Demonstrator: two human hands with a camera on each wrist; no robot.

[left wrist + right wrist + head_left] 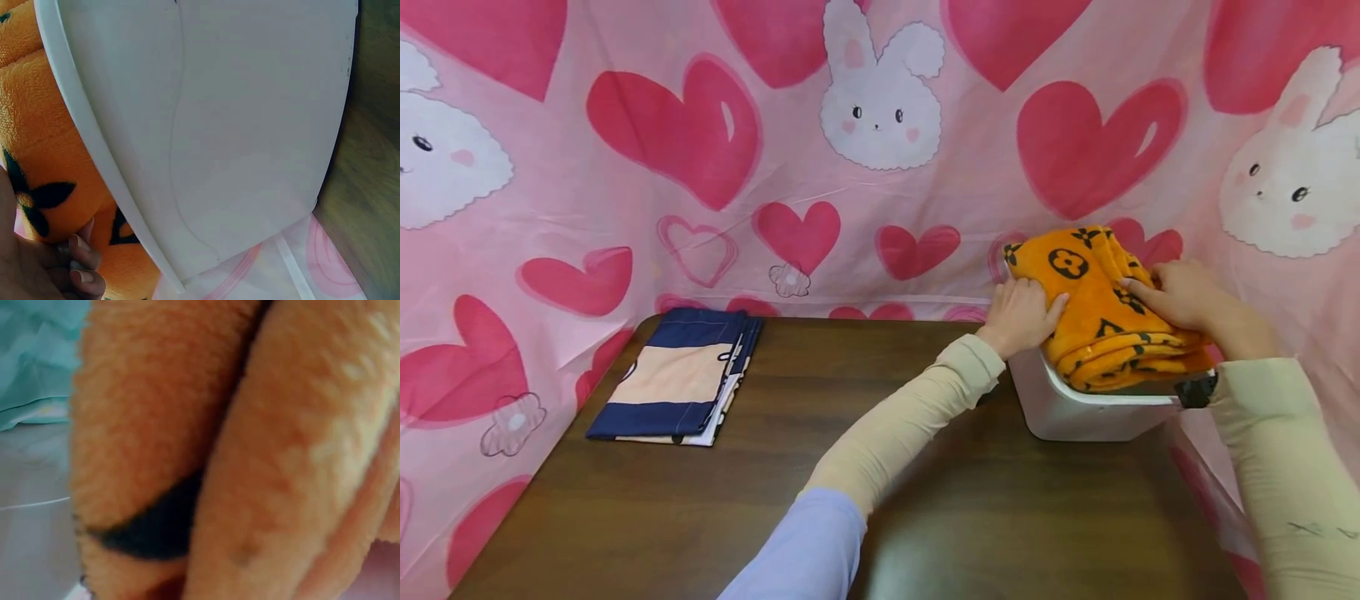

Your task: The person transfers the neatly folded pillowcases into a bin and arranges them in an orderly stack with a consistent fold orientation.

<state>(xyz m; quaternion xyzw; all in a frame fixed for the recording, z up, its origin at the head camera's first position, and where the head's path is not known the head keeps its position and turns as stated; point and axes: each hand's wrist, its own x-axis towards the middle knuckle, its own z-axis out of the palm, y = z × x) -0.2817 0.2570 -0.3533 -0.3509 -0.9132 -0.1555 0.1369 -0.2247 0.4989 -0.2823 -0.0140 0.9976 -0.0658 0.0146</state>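
Observation:
A folded orange fleece blanket (1093,292) with dark flower motifs sits tilted at the mouth of a white bin (1075,412), its upper part standing above the rim. On its left side my left hand (1018,315) grips the fabric, thumb on top. Curled fingertips of that hand (69,265) show against the blanket in the left wrist view, just outside the bin's rim. My right hand (1183,293) holds the blanket's right side, thumb over the top and the other fingers mostly hidden. Thick orange folds (281,444) fill most of the right wrist view.
A folded navy, cream and white cloth (673,375) lies at the table's far left. The brown table (820,417) meets a pink curtain (865,200) with hearts and rabbits at the back and sides. Teal material (37,362) shows beside the blanket in the right wrist view.

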